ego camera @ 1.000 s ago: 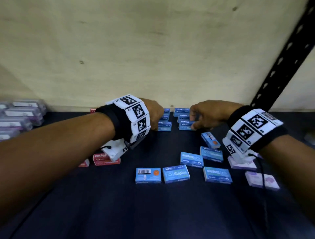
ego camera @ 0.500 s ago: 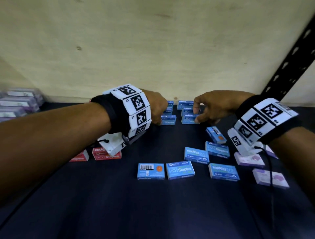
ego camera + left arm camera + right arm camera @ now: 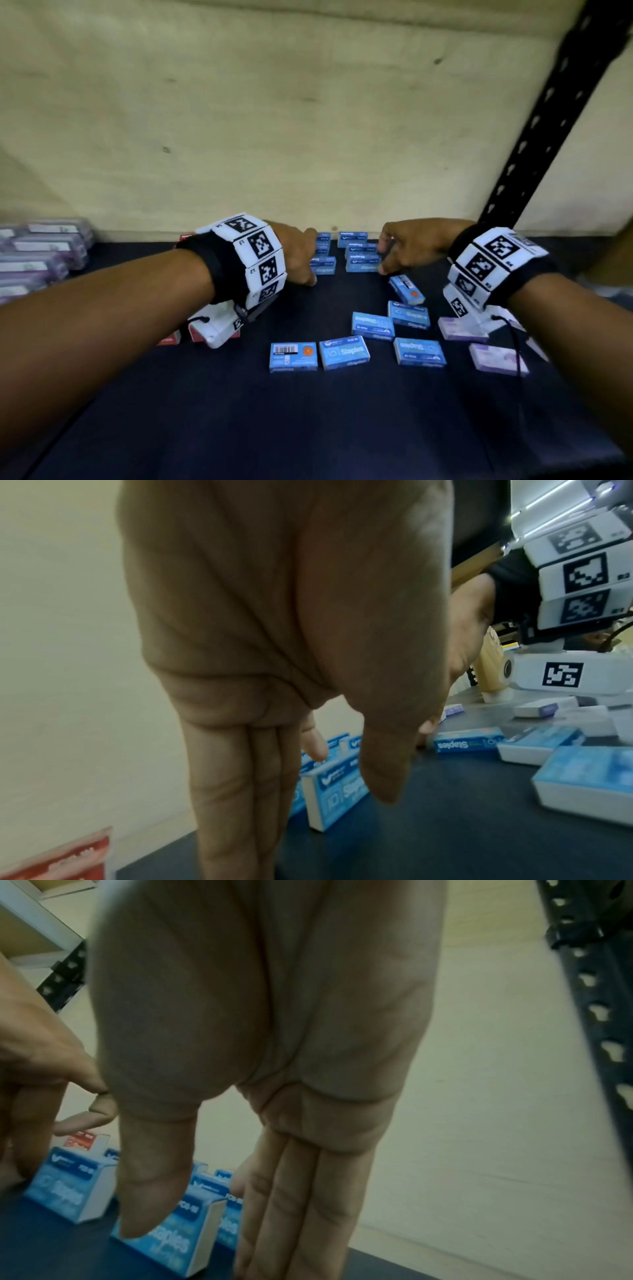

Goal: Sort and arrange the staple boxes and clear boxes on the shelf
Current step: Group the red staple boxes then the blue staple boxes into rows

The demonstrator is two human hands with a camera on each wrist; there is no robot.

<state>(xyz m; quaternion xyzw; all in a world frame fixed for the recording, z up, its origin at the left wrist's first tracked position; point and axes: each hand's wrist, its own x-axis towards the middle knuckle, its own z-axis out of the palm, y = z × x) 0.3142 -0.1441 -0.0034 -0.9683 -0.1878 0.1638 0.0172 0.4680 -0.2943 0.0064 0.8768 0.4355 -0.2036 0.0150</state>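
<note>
The shelf (image 3: 308,428) has a dark blue, flat surface, and behind it stands a pale cream back wall (image 3: 274,120) with some small marks. At the right side a black perforated post (image 3: 548,120) goes up at a slant. Two short rows of blue staple boxes (image 3: 359,255) stand near the back wall, in the middle. The left hand (image 3: 298,255) is at the left side of these rows and the right hand (image 3: 407,248) at the right side; both hands have straight, relaxed fingers pointing down and they hold nothing. Whether the fingertips touch the boxes, I cannot tell. More loose blue boxes (image 3: 344,353) lie flat and scattered nearer to the front of the shelf. Some red boxes (image 3: 168,339) lie under the left forearm, partly hidden. Pale purple boxes (image 3: 496,358) lie at the right, and clear boxes (image 3: 41,253) are stacked at the far left edge.
</note>
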